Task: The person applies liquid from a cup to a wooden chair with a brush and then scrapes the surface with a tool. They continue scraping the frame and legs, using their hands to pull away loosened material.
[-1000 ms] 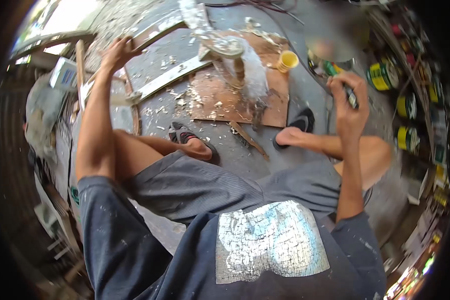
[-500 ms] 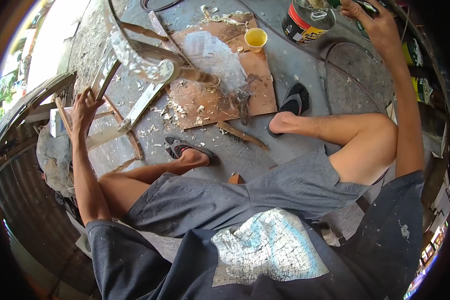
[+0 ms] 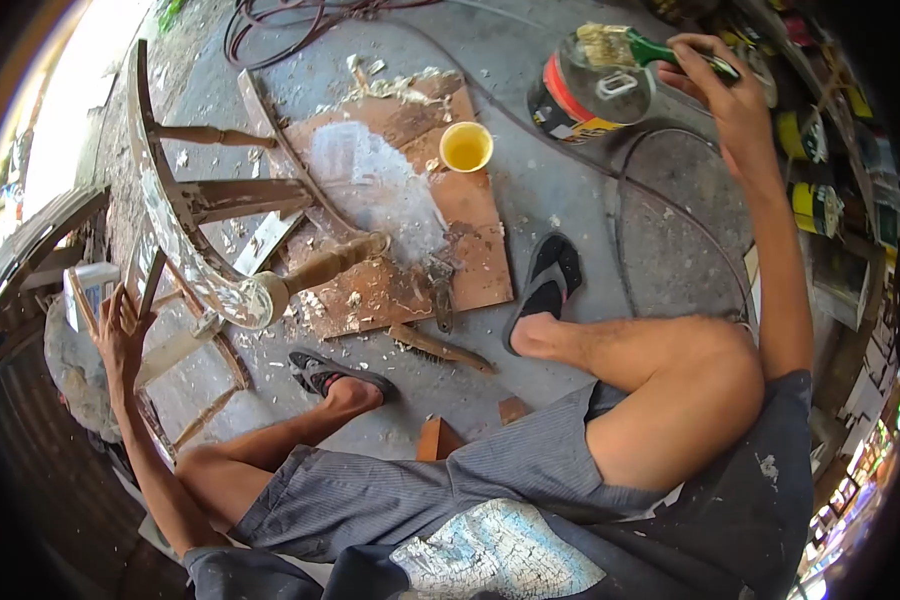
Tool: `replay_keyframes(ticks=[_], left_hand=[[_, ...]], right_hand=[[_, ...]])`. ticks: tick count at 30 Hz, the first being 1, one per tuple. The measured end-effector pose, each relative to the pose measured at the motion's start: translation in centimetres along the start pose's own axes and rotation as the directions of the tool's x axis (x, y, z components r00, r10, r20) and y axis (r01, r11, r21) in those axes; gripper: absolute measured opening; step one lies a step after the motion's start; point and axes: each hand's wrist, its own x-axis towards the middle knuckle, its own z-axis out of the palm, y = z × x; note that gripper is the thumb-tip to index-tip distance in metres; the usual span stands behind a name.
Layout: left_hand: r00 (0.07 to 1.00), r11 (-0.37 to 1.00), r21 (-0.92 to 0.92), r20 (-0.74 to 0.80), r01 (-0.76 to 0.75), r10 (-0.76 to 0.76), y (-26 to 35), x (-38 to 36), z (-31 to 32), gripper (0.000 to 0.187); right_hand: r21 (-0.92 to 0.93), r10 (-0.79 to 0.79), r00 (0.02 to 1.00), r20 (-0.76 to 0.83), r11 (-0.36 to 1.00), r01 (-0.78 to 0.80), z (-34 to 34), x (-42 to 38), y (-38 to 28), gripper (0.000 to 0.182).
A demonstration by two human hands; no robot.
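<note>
My right hand (image 3: 725, 100) is closed round the green handle of a paintbrush (image 3: 652, 50). Its pale bristles are over the top of a metal can (image 3: 564, 92) with a red, black and yellow label. At the left, my left hand (image 3: 120, 335) has its fingers round a narrow wooden slat of a chair frame (image 3: 192, 250), part of which is hidden by the hand. Patchy pale paint marks the frame's curved wood, which is tilted over the floor. A cup (image 3: 467, 148) of yellow liquid stands on a paint-stained board (image 3: 478, 225).
A wooden-handled wire brush (image 3: 440, 350) and a scraper-like tool (image 3: 441, 295) lie near the board's front edge. Paint flakes are scattered around. A hose (image 3: 670, 205) curves across the floor at right, close to several cans (image 3: 815, 208). Another wooden frame (image 3: 232, 360) lies below my left hand.
The view has shifted, bringing the paintbrush fully into sight over the can. The chair frame has tilted away to the left, with my left hand still at its slat.
</note>
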Motion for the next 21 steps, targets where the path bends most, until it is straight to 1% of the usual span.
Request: replay_keyframes(ticks=[1, 2, 3, 4, 5, 7, 8, 9, 11, 12, 13, 16, 19, 20, 21], left_hand=[[1.000, 0.995, 0.094, -0.020, -0.014, 0.016, 0.0, -0.1, 0.0, 0.072], [1.000, 0.992, 0.125, -0.013, 0.019, -0.017, 0.2, -0.4, -0.2, 0.072], [0.999, 0.987, 0.154, -0.003, 0.043, -0.043, 0.9, -0.5, -0.4, 0.071], [0.998, 0.982, 0.181, 0.011, 0.061, -0.064, 1.2, -0.4, -0.6, 0.071], [0.994, 0.984, 0.156, 0.054, 0.082, -0.091, 1.0, -0.1, -0.7, 0.072], [0.992, 0.976, 0.208, 0.090, 0.067, -0.087, 1.1, 0.1, -1.1, 0.071], [0.991, 0.969, 0.238, 0.101, 0.062, -0.088, 1.4, 0.1, -1.3, 0.071], [0.990, 0.961, 0.270, 0.102, 0.064, -0.095, 1.6, 0.2, -1.4, 0.072], [0.992, 0.981, 0.190, 0.104, 0.047, -0.068, 0.7, 0.1, -1.3, 0.071], [0.994, 0.989, 0.142, 0.095, 0.038, -0.052, 0.6, 0.3, -1.3, 0.071], [0.995, 0.991, 0.133, 0.090, 0.033, -0.045, 1.6, 0.3, -1.6, 0.072], [0.993, 0.967, 0.254, 0.113, -0.010, -0.019, 1.0, 0.5, -1.8, 0.077], [0.993, 0.980, 0.199, 0.111, 0.018, -0.041, 0.6, 0.2, -1.5, 0.078], [0.995, 0.985, 0.173, 0.096, 0.025, -0.042, 0.5, 0.3, -1.4, 0.077], [0.993, 0.978, 0.208, 0.107, 0.025, -0.049, 0.9, 0.3, -1.5, 0.076]], right_hand=[[-0.062, 0.011, 1.000, 0.019, 0.998, -0.010, 0.8, -0.1, 0.2, 0.020], [-0.278, -0.193, 0.981, 0.031, 0.941, 0.194, 2.1, -0.2, 0.5, 0.019], [-0.477, -0.379, 0.922, 0.082, 0.797, 0.370, 4.0, -0.6, 0.3, 0.018], [-0.639, -0.529, 0.831, 0.172, 0.581, 0.503, 5.4, -0.6, 0.7, 0.017], [-0.647, -0.507, 0.851, 0.135, 0.605, 0.464, 6.4, -0.5, 1.7, 0.017], [-0.813, -0.529, 0.827, 0.191, 0.387, 0.436, 6.4, 1.1, 5.2, 0.018], [-0.869, -0.541, 0.811, 0.223, 0.267, 0.416, 6.1, 2.4, 7.6, 0.018], [-0.902, -0.519, 0.816, 0.253, 0.179, 0.393, 5.4, 3.5, 10.5, 0.020], [-0.899, -0.470, 0.855, 0.219, 0.243, 0.365, 5.0, 3.8, 14.5, 0.023], [-0.900, -0.450, 0.870, 0.202, 0.266, 0.346, 5.2, 3.8, 15.5, 0.025], [-0.910, -0.459, 0.862, 0.216, 0.226, 0.349, 5.7, 3.3, 15.4, 0.032], [-0.957, -0.415, 0.890, 0.190, 0.125, 0.263, 6.9, 1.8, 14.7, 0.039], [-0.929, -0.486, 0.844, 0.227, 0.153, 0.338, 7.4, 1.7, 14.8, 0.043], [-0.940, -0.581, 0.781, 0.227, 0.078, 0.331, 7.5, 1.8, 14.2, 0.029], [-0.950, -0.668, 0.707, 0.231, 0.003, 0.313, 8.3, 1.7, 12.7, 0.020]])
